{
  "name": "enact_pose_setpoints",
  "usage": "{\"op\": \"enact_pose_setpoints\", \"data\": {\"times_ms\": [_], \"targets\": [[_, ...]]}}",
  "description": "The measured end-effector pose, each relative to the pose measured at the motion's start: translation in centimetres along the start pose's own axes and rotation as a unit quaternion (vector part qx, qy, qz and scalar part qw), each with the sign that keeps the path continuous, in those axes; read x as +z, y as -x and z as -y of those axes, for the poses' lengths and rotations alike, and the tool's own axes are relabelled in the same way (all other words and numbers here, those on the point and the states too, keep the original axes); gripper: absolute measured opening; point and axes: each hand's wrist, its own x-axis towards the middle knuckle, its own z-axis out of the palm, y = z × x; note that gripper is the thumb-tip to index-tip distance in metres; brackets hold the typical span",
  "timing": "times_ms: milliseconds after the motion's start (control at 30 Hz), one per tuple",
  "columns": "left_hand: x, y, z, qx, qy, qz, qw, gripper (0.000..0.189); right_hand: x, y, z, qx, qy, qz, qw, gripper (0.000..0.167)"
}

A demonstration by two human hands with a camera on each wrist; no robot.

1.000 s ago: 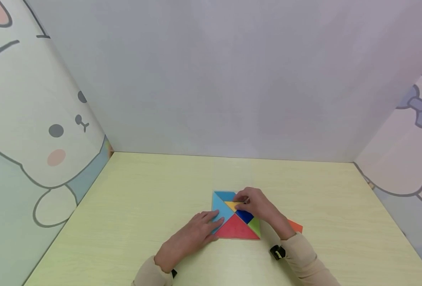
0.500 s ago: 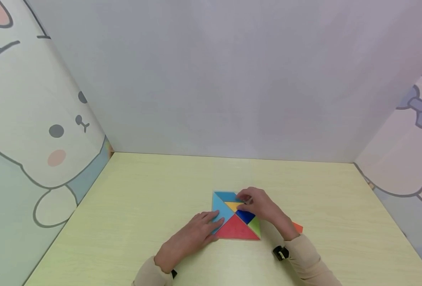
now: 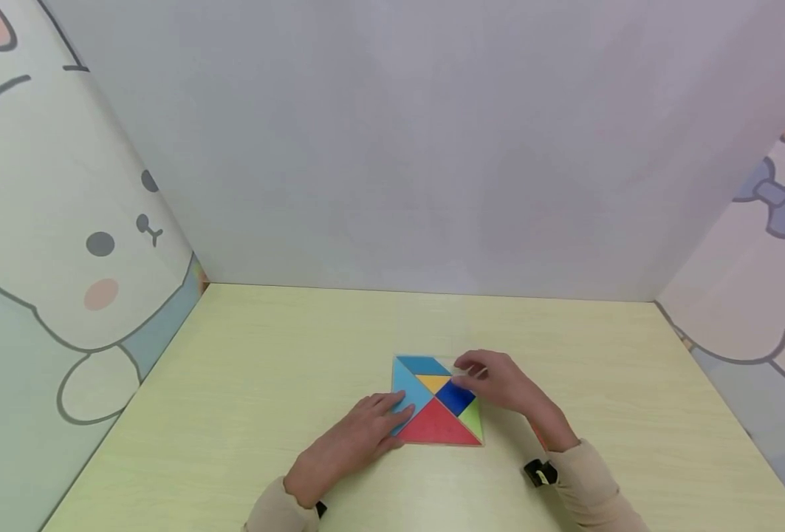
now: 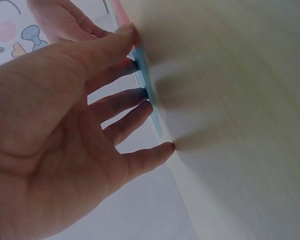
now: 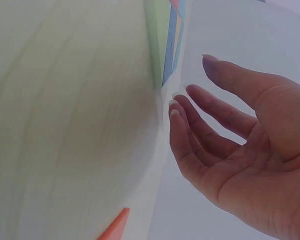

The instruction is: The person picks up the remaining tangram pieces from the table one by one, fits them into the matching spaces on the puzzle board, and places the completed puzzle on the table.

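Observation:
A tangram lies as a near-square on the table. It shows a light blue triangle (image 3: pixel 407 386), a red triangle (image 3: pixel 439 425), a blue parallelogram (image 3: pixel 424 365), a yellow triangle (image 3: pixel 433 382), a dark blue square (image 3: pixel 456 397) and a green triangle (image 3: pixel 472 420). My left hand (image 3: pixel 359 436) rests at the lower left corner, fingers spread, fingertips on the light blue triangle and along the edge. Over the upper right corner hovers my right hand (image 3: pixel 498 380), its fingers loosely bent and holding nothing, as the right wrist view (image 5: pixel 240 135) confirms. That corner is partly hidden by the hand.
An orange piece (image 5: pixel 116 224) lies on the table right of the tangram, mostly hidden under my right forearm in the head view. The pale wooden table (image 3: pixel 286 347) is bounded by a grey back wall (image 3: pixel 392 148) and cartoon-printed side panels (image 3: pixel 26 295).
My right hand has drawn back to the right from the yellow triangle and dark blue square, uncovering more of them and the parallelogram. The left hand stays in place.

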Motion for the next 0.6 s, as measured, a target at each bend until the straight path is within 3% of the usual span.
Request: {"op": "enact_pose_setpoints", "data": {"times_ms": [267,600], "targets": [[0.0,0.0,0.0,0.000,0.001,-0.002,1.0000,0.057,-0.7,1.1,-0.6,0.023,-0.003,-0.004,0.9997,0.030],[0.2,0.0,0.1,0.003,-0.003,-0.007,1.0000,0.056,-1.8,2.7,-1.3,0.005,-0.002,0.004,1.0000,0.031]]}}
